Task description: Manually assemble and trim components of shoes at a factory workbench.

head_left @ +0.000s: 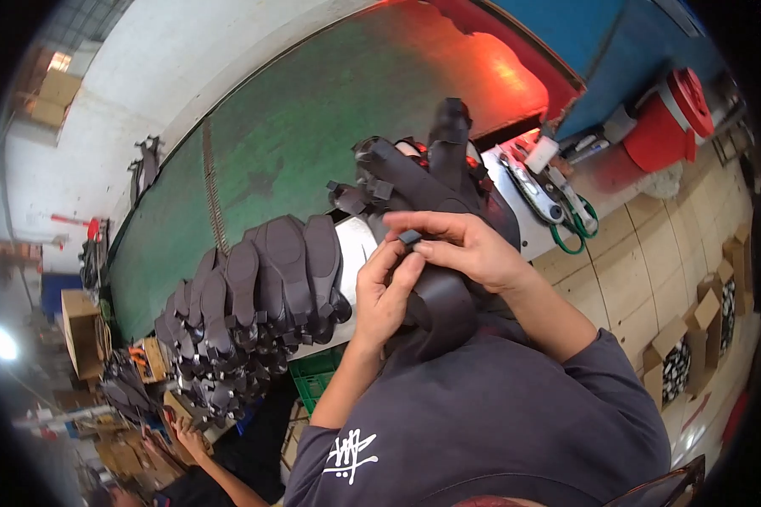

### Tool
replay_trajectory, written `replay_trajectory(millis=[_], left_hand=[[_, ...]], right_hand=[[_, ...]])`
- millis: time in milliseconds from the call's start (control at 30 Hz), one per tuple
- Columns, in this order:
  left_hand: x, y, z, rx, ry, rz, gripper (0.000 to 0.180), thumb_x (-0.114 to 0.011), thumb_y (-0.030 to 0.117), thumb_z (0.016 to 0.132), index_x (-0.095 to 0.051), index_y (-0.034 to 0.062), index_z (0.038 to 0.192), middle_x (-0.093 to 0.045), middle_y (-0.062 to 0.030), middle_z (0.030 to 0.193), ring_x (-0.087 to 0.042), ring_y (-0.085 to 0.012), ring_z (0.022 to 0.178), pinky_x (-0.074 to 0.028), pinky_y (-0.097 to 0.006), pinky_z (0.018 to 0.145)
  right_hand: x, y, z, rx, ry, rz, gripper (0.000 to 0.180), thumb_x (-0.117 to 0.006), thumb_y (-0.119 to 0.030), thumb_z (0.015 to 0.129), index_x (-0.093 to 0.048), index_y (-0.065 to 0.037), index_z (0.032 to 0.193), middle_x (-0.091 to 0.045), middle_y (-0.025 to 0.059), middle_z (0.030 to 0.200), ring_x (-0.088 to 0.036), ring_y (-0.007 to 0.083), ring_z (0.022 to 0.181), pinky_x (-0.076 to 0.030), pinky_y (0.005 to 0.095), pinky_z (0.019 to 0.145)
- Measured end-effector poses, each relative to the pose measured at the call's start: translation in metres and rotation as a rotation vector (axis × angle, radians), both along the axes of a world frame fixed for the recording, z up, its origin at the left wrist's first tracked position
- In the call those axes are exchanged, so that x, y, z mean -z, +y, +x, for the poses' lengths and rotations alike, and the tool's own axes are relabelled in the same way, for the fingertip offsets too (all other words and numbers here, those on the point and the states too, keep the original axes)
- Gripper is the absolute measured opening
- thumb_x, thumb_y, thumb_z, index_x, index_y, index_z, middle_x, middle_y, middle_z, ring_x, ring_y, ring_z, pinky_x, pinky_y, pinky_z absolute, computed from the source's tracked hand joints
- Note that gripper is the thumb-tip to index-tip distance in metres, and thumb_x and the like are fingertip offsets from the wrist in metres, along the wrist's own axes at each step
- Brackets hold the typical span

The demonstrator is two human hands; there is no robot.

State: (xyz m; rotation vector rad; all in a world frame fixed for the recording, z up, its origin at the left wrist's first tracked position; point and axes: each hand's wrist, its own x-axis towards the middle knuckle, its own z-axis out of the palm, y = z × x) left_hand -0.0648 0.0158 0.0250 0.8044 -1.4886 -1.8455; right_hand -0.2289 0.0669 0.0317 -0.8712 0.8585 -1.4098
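Pinching with both hands, thumbs and fingers brought almost together: holding between the bare left hand and the bare right hand a small, dark, square tab, near the centre of the view. With the left, drawing thumb and bent fingers close at the lower side of the tab; with the right, setting the thumb against it and stretching the forefinger above. Cannot tell how firmly. Just below, at about five o'clock from the tab, can see a wide, dark, smooth, curved band; cannot tell whether joined with the tab.

Counting from the hands, at twelve o'clock, near, can see a loose heap of long, dark, flat pieces with black tabs. At nine o'clock, can see a thick, overlapping row of dark, sole-shaped pieces. Toward half past ten, can see a broad green tabletop, lit red at one o'clock. Between two and three o'clock, can see metal scissors with green handles; farther, at two o'clock, a round red plastic bucket. At four o'clock, well apart, can see open brown cardboard boxes. At seven o'clock, can see a green plastic crate; at eight o'clock, a co-worker's hand.
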Motion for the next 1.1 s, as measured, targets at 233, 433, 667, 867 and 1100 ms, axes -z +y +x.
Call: replay_trajectory(millis=[233, 433, 667, 867, 1100], left_hand=[[-0.072, -0.039, 0.08, -0.819, -0.062, -0.796, 0.006, -0.071, 0.002, 0.085, -0.068, 0.0015, 0.09, -0.062, -0.0029, 0.09, -0.054, -0.0088, 0.076, -0.045, -0.024, 0.065], [-0.065, -0.056, 0.198, -1.365, -0.325, -1.088, 0.013, -0.076, 0.006, 0.084, -0.067, -0.0032, 0.087, -0.061, -0.004, 0.088, -0.057, -0.0134, 0.08, -0.047, -0.028, 0.076], [-0.006, -0.045, 0.283, -1.255, -0.886, -0.642, 0.025, -0.082, 0.016, 0.078, -0.072, 0.0005, 0.095, -0.062, -0.0033, 0.09, -0.056, -0.0144, 0.075, -0.045, -0.027, 0.071], [-0.061, -0.026, 0.171, -1.117, -0.404, -0.924, 0.074, -0.082, 0.026, 0.078, -0.048, -0.0042, 0.137, -0.05, -0.0153, 0.135, -0.048, -0.0266, 0.127, -0.037, -0.04, 0.107], [-0.017, -0.053, 0.048, -0.221, -0.146, -1.005, 0.092, -0.083, 0.03, 0.075, -0.036, -0.0074, 0.144, -0.045, -0.0206, 0.144, -0.048, -0.0322, 0.131, -0.035, -0.04, 0.11]], right_hand=[[-0.017, -0.017, -0.016, 0.535, 1.201, -0.19, 0.051, -0.068, -0.006, 0.081, -0.057, -0.006, 0.131, -0.061, 0.0151, 0.117, -0.058, 0.0328, 0.1, -0.046, 0.0376, 0.088], [0.007, -0.022, -0.001, 0.566, 1.411, -0.179, 0.072, -0.075, -0.012, 0.076, -0.046, -0.01, 0.142, -0.052, 0.0168, 0.123, -0.052, 0.0353, 0.109, -0.042, 0.0427, 0.094], [0.002, -0.028, -0.006, 0.648, 1.124, -0.158, 0.058, -0.069, 0.006, 0.072, -0.054, -0.007, 0.127, -0.051, 0.0112, 0.098, -0.054, 0.0255, 0.09, -0.045, 0.0344, 0.081], [-0.034, -0.017, 0.016, 0.522, 0.878, -0.291, 0.051, -0.066, 0.01, 0.074, -0.063, -0.006, 0.122, -0.054, 0.0049, 0.087, -0.049, 0.0126, 0.072, -0.044, 0.0244, 0.065], [-0.013, -0.011, 0.046, 0.015, 0.059, -0.116, 0.05, -0.068, 0.006, 0.085, -0.053, 0.0, 0.132, -0.061, 0.0016, 0.104, -0.058, 0.0079, 0.095, -0.048, 0.0219, 0.085]])
